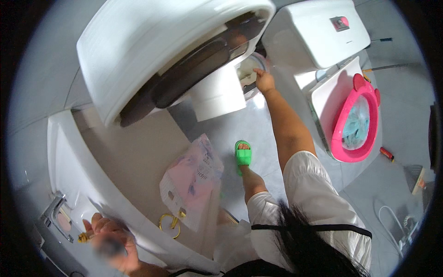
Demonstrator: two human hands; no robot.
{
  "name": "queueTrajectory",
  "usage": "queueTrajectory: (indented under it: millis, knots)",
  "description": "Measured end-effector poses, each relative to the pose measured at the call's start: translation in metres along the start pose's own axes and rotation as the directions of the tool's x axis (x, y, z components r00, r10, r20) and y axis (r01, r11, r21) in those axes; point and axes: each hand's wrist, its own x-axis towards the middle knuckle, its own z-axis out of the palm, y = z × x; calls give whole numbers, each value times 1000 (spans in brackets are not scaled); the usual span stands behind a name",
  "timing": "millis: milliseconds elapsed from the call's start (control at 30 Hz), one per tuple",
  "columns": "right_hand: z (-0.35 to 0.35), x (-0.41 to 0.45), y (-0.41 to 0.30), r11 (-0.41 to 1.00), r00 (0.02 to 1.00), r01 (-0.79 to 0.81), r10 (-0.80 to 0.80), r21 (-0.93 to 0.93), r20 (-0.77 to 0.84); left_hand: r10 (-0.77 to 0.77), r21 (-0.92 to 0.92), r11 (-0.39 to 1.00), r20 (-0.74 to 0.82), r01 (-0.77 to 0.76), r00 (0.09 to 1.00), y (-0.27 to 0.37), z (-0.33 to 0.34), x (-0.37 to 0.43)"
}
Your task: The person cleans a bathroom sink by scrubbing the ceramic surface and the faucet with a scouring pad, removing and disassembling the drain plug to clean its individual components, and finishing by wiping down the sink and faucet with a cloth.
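My right hand [265, 80] reaches down over a round bin [263, 61], its fingers near the rim and a finger extended. Pale crumpled waste [246, 71] lies inside; whether the fingers pinch any of it is unclear. My left hand [129, 247] is at the lower left, above the white washbasin [65, 152] and near its chrome faucet [52, 214]. A dark blurred patch covers part of that hand. A small yellow object [83, 237] shows beside its fingertips; I cannot tell whether it is held.
A white dispenser [166, 31] with hanging white paper [218, 93] juts in close above. A toilet tank [325, 31] stands right of the bin. On the toilet rests a pink eared basin [337, 138] holding teal cloth. A pink plastic package [193, 180] lies below; a green slipper [244, 157] is on one foot.
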Motion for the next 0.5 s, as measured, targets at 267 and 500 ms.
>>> queueTrajectory:
  millis: [267,500]
  knots:
    - [-52,-7,39,872,956,237,-131,-428,262,45,84,995,151,-58,987,-11,0,30]
    - [-5,-16,2,531,887,462,-252,-710,388,23,108,993,184,-43,983,-26,4,46]
